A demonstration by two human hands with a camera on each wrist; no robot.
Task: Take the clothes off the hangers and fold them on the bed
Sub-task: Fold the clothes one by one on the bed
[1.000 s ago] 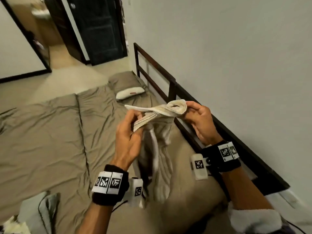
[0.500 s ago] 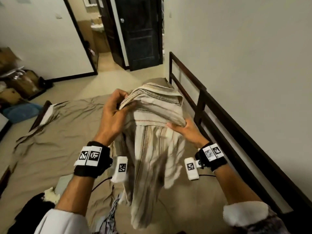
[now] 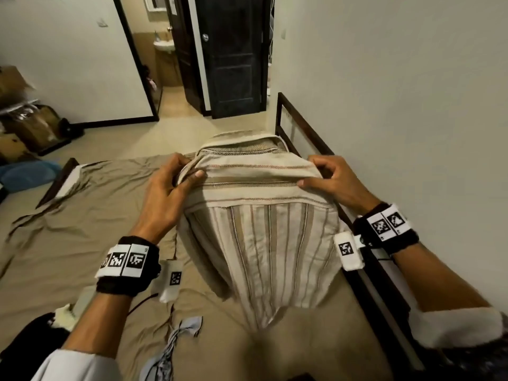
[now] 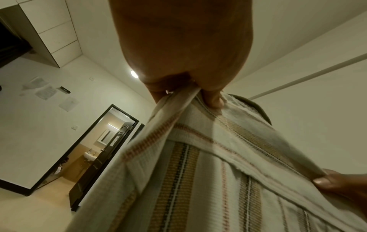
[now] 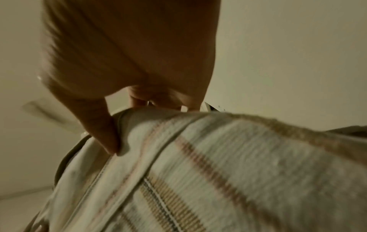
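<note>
A cream shirt [image 3: 264, 229] with tan, brown and dark stripes hangs in the air above the bed [image 3: 82, 229], its back facing the person, collar at the top and hem dangling free just over the sheet. The left hand [image 3: 167, 193] has its grip closed on the left shoulder of the shirt, thumb on the near side and fingers curled over the top; the left wrist view shows the fabric gathered into a fold between thumb and fingers [image 4: 213, 100]. The right hand [image 3: 334, 180] pinches the right shoulder the same way, thumb pressed on the yoke seam. The bed is covered with a rumpled brown sheet, and a dark bed frame [image 3: 308, 138] runs along the wall on the right. A striped garment [image 3: 170, 350] lies crumpled on the sheet near the person, a dark one [image 3: 30, 339] at the lower left. Beyond the bed stands a dark door [image 3: 233, 56].
</note>
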